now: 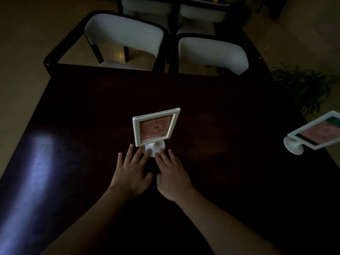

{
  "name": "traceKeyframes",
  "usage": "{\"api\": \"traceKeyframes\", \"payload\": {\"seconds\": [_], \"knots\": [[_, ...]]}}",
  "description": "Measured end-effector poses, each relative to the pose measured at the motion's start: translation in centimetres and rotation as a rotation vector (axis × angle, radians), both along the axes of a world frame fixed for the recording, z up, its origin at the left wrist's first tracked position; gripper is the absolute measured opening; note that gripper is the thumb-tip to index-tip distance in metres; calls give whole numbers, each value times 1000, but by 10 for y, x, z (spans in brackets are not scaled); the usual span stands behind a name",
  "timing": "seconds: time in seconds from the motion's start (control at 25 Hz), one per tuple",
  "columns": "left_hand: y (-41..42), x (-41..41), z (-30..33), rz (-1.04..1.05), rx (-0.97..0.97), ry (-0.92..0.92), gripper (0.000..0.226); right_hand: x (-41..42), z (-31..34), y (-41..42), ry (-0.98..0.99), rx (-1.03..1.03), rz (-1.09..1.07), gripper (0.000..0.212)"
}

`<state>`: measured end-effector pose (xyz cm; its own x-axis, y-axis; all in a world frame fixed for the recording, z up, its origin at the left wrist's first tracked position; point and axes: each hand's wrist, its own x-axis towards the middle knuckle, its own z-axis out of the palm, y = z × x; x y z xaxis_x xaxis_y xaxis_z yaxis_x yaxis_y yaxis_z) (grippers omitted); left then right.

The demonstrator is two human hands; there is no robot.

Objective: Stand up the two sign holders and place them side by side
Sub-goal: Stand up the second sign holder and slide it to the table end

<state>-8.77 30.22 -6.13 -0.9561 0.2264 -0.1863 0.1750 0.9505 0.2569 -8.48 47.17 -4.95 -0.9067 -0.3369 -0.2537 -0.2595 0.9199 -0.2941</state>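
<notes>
A white sign holder [155, 127] with a pink card stands upright on its round base in the middle of the dark table [73, 111]. My left hand [131, 172] and my right hand [170, 173] lie flat just in front of it, fingers spread, with the fingertips touching the base from both sides. Neither hand grips anything. A second white sign holder [312, 137] lies tipped over at the table's right edge, its round base pointing left and its frame partly cut off by the picture's edge.
Two white-cushioned chairs [125, 39] [211, 52] with dark frames stand at the table's far edge, with more behind them. A green potted plant [305, 85] is on the floor at the right. A patch of light reflects off the table's left side.
</notes>
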Motion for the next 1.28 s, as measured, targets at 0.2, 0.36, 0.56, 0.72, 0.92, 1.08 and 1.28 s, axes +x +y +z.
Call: {"api": "traceKeyframes", "payload": {"seconds": [0.2,0.36,0.56,0.72,0.92,1.08,1.28], "knots": [[28,-2,4,-44,-12,-18,81,0,1,29,-16,14,-14,70],[61,-4,9,-77,-23,-28,79,0,3,64,-21,8,-35,70],[118,-10,11,-123,-34,-33,79,-1,1,121,-14,0,-63,70],[167,-17,11,-138,-41,-42,80,-4,-1,166,-4,-8,-97,71],[222,-29,7,-171,-63,-49,81,-10,-3,220,3,-20,-132,71],[265,-40,3,-185,-49,-49,81,-15,-6,258,20,-23,-165,72],[317,-49,1,-189,-34,-37,81,-22,-8,307,26,-29,-192,72]]}}
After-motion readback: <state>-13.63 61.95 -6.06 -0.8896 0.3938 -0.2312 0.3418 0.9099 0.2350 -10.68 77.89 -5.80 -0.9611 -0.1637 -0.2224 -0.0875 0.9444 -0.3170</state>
